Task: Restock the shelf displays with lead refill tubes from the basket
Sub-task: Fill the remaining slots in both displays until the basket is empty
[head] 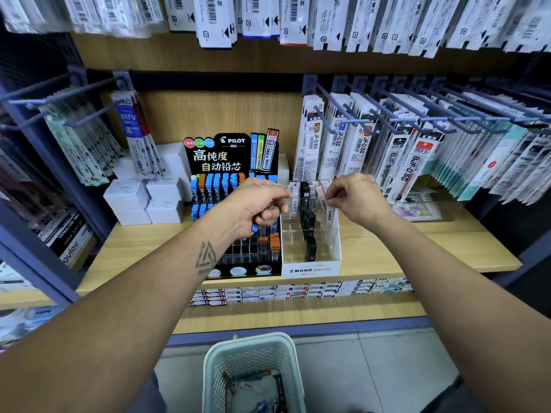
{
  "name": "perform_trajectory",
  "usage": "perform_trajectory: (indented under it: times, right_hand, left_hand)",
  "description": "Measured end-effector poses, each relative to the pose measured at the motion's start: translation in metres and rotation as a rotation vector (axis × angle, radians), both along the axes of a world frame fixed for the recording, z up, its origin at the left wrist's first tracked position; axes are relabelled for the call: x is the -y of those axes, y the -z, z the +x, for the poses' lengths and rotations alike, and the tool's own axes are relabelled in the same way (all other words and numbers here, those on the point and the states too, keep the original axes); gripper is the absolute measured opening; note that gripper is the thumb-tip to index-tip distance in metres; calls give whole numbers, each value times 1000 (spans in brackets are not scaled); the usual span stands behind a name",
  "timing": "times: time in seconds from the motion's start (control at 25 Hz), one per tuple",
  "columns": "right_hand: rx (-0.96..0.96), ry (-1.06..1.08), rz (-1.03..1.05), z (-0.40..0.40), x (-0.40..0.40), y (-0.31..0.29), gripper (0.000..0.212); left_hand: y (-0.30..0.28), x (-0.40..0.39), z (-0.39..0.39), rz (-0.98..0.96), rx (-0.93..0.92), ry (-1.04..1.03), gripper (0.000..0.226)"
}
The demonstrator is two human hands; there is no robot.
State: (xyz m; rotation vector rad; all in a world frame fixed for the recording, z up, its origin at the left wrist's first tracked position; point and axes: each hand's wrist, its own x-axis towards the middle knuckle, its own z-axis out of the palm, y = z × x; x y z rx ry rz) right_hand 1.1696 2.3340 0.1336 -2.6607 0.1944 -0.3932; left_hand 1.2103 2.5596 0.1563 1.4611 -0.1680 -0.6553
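Note:
My left hand (258, 204) grips a small bundle of lead refill tubes (255, 227), a blue cap showing below the fist, over the black Pilot display (231, 156). My right hand (354, 198) pinches a pale tube (324, 201) with a barcode label over the back rows of the white Mono display (310, 268). That display holds a column of black tubes (308, 225) and some white ones at the back. The Pilot display carries blue and orange capped tubes. A pale green basket (253, 350) stands on the floor below, with several tubes inside.
White boxes (143, 201) are stacked left of the Pilot display on the wooden shelf (417, 251). Hanging refill packs (396, 156) on blue pegs crowd the right and left sides. A lower shelf holds rows of small boxes (298, 289).

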Motion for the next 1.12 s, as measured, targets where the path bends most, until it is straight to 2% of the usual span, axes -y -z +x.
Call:
perform_trajectory:
  times: [0.24,0.36,0.48,0.64,0.88,1.12]
  right_hand:
    - [-25,-33,-181,-1,0,4,11]
    - [-9,-41,-151,0,-1,4,11]
    - [104,19,-38,4,-3,3,17]
    - [136,-52,-99,8,-12,4,25]
    - [192,56,-150,15,-19,4,11]
    - [180,124,-109,17,-14,5,9]
  left_hand:
    - [-1,0,0,2,-2,-1,28]
    - [0,-1,0,4,1,-3,28]
    - [0,-1,1,7,3,3,28]
    - [0,-1,2,5,10,-6,28]
    - [2,-5,5,23,11,-10,26]
    - [3,-7,5,42,25,-13,27]
